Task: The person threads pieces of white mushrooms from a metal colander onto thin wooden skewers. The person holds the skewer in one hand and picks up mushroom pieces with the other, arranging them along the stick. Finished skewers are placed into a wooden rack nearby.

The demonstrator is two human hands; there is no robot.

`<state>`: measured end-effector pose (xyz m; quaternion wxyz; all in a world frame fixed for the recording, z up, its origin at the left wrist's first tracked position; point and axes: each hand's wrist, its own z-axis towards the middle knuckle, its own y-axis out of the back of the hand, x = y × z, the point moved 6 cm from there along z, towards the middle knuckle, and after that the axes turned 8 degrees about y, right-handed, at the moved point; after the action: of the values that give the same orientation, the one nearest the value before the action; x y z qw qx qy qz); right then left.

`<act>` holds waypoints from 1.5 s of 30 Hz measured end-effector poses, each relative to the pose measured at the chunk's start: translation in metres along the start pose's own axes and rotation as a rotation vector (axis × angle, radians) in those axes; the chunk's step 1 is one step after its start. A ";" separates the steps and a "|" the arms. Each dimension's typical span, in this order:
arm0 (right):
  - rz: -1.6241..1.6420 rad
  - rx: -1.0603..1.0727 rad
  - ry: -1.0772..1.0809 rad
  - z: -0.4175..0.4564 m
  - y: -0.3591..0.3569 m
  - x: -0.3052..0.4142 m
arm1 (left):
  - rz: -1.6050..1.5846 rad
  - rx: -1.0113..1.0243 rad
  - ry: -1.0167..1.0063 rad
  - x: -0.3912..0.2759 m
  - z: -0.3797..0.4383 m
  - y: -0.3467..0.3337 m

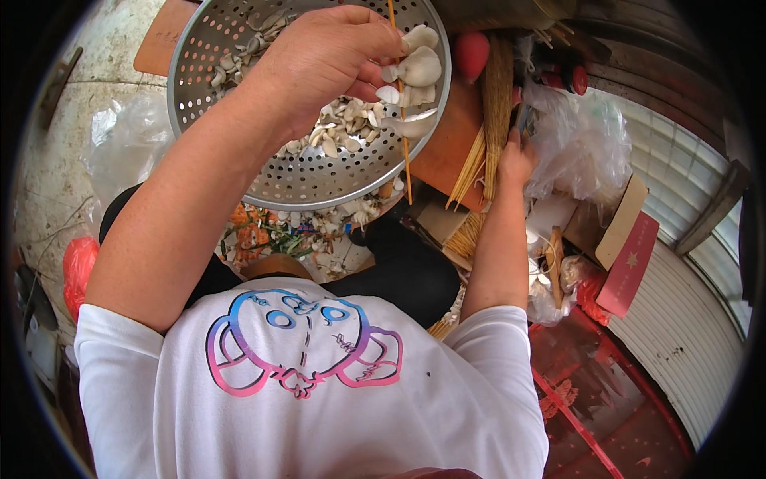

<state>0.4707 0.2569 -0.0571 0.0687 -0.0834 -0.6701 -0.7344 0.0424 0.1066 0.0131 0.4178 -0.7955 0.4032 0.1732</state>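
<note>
My left hand [335, 57] reaches over a perforated metal colander [335, 197], its thumb and fingers pinched at a thin wooden skewer [407, 173]. Several pale oyster mushroom pieces [421, 66] sit along the skewer, near the colander's right wall. More small mushroom pieces [347, 123] lie in the colander, partly behind my left hand and forearm. My right hand [517, 160] is to the right, beside a bundle of thin wooden sticks [498, 114] and a clear plastic bag [577, 141]. A narrow dark and bluish object [522, 118] shows at its fingers; its grip is unclear.
Vegetable scraps [287, 236] lie below the colander. Loose skewers [467, 173] rest on an orange-brown board [440, 152]. A pink round object [471, 55] is above them. An open cardboard box [622, 221] stands right, a red plastic bag [79, 272] left.
</note>
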 end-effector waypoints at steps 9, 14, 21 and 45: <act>0.739 -0.304 0.050 0.034 0.025 0.057 | -0.018 0.006 -0.005 -0.008 0.002 0.002; 0.832 -0.239 -0.101 0.026 0.009 0.002 | 0.008 0.009 0.005 -0.010 0.003 0.003; 0.360 -0.202 -0.052 0.003 -0.011 -0.027 | 0.018 0.040 0.016 -0.008 0.002 0.000; 0.340 -0.196 0.012 0.014 -0.015 -0.039 | 0.012 0.025 0.027 -0.007 0.003 -0.002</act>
<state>0.5056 0.2720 -0.0786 0.1876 -0.1972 -0.5711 -0.7744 0.0396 0.1130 0.0167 0.4210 -0.7902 0.4157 0.1598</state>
